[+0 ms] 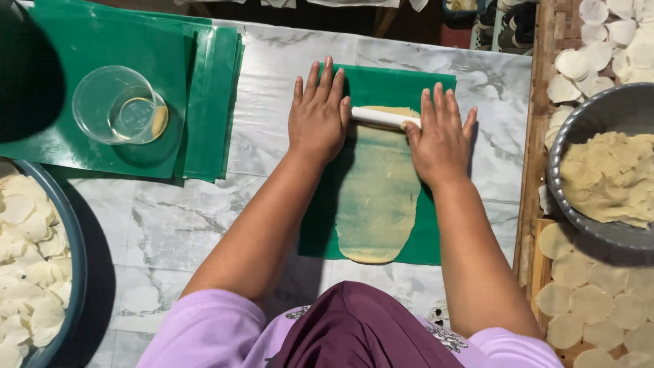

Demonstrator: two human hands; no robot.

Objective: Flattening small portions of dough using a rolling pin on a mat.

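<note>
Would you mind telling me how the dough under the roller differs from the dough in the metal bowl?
The rolled dough lies flat in a long thin sheet on the green mat; the bowl dough is a thick, lumpy heap in the metal bowl. The sheet looks smooth, the heap rough. Both are pale yellow.

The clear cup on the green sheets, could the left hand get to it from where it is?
Probably yes. The clear cup stands in the open on the stacked green sheets, and only bare marble table lies between it and the left hand. That hand lies flat on the white roller, so it would have to lift off.
</note>
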